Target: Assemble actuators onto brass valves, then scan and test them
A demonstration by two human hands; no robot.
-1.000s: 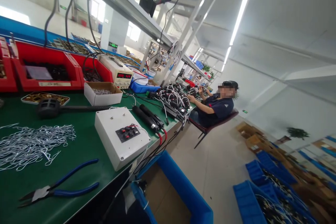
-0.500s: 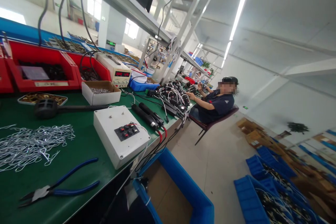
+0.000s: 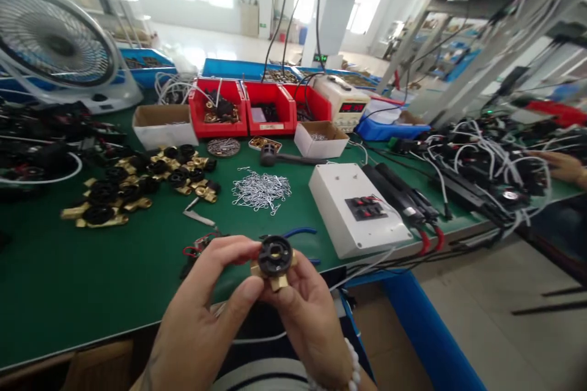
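Note:
Between both hands, close to the table's front edge, is a brass valve body with a round black plastic top [image 3: 276, 255]. My left hand [image 3: 197, 311] pinches its left side with thumb and fingertips. My right hand [image 3: 308, 311], with a beaded bracelet at its wrist, grips the right side and the lower brass port. Just behind the hands lie blue-handled pliers [image 3: 300, 232], partly hidden by the valve. A small part with red and black wires [image 3: 196, 248] lies beyond my left hand. Farther left are several similar brass valves [image 3: 131, 189], and straight ahead is a pile of wire clips [image 3: 261, 189].
A white switch box [image 3: 339, 220] and black cylinders [image 3: 389, 189] stand to the right. Behind are red bins [image 3: 220, 128], cartons [image 3: 167, 134], a mallet [image 3: 268, 156] and a power supply [image 3: 343, 104]. A fan [image 3: 55, 49] is back left. At far right shows another person's hand [image 3: 557, 165].
The view has swung left from the aisle and seated co-worker to the bench. Both my hands, out of sight before, now show with the valve in them.

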